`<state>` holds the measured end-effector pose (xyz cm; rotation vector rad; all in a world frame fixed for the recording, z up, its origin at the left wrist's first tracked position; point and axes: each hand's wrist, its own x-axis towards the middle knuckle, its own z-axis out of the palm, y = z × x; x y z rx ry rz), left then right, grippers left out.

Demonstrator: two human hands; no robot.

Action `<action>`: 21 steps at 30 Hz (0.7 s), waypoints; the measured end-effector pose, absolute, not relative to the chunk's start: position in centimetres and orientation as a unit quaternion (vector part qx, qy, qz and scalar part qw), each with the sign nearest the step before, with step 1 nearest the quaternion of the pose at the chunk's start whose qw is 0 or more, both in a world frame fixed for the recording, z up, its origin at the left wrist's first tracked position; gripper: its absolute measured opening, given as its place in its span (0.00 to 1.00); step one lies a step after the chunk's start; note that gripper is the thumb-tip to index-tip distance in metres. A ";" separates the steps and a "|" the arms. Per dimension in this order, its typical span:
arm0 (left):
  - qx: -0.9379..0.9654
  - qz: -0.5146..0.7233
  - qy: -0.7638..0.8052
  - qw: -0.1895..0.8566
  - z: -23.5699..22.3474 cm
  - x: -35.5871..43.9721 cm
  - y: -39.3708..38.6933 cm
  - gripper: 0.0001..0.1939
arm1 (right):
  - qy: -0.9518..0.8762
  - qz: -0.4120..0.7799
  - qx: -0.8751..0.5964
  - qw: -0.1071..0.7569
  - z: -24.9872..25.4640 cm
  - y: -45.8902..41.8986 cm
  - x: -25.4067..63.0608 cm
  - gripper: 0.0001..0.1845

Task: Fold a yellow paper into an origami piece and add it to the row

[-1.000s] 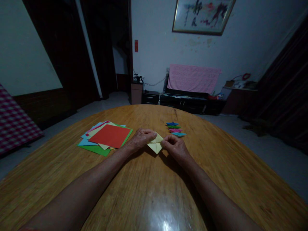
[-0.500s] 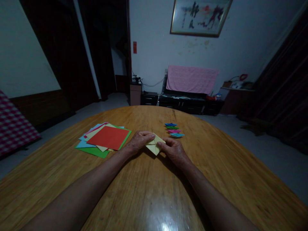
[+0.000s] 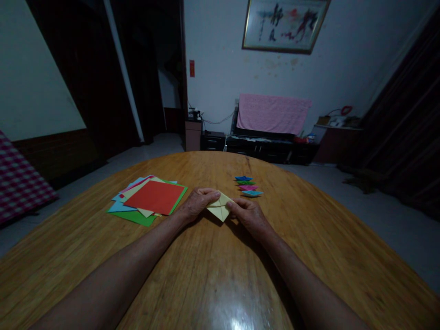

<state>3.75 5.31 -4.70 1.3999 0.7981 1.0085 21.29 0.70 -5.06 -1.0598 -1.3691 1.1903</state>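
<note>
A pale yellow folded paper (image 3: 221, 211), diamond-shaped with crease lines across it, is held just over the table between both hands. My left hand (image 3: 200, 201) pinches its upper left edge, thumb on top. On the right side, my right hand (image 3: 246, 213) grips the corner with the thumb on the face and the fingers behind, partly hidden. Beyond the right hand is a row of several small folded paper boats, the nearest a light blue boat (image 3: 252, 194), then a pink boat (image 3: 247, 188), with green and dark blue ones behind.
A loose stack of coloured paper sheets, a red sheet (image 3: 154, 197) on top, lies left of my left hand. All this rests on a round wooden table (image 3: 206, 284). Past its far edge stands a low black cabinet (image 3: 268, 151) beneath a pink cloth (image 3: 273, 113).
My right thumb has slid up and slightly right along the yellow paper, toward its right corner. The left hand keeps its hold, and the boats and stack stay in place.
</note>
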 end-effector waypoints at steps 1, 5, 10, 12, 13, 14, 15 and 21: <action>0.601 0.434 0.342 0.578 -4.7 3.7 5.3 0.14 | -0.564 0.489 -0.446 0.494 -4.9 0.6 21.3 0.15; 0.605 0.439 0.345 0.568 -4.8 3.6 5.5 0.14 | -0.561 0.479 -0.465 0.490 -4.6 0.4 21.3 0.16; 0.597 0.435 0.333 0.586 -4.8 3.5 5.5 0.14 | -0.569 0.479 -0.462 0.484 -4.6 0.2 21.3 0.15; 0.589 0.433 0.332 0.596 -4.8 3.5 5.6 0.14 | -0.559 0.488 -0.465 0.483 -4.4 0.1 21.3 0.15; 0.587 0.431 0.331 0.600 -4.8 3.5 5.6 0.14 | -0.555 0.490 -0.469 0.482 -4.4 0.0 21.4 0.15; 0.586 0.429 0.330 0.602 -4.8 3.5 5.6 0.14 | -0.552 0.490 -0.473 0.481 -4.3 -0.1 21.4 0.14; 0.588 0.427 0.329 0.603 -4.8 3.5 5.7 0.15 | -0.553 0.488 -0.477 0.478 -4.2 -0.1 21.4 0.14; 0.618 0.407 0.341 0.580 -4.4 3.9 4.8 0.17 | -0.579 0.477 -0.460 0.474 -4.4 0.5 21.0 0.16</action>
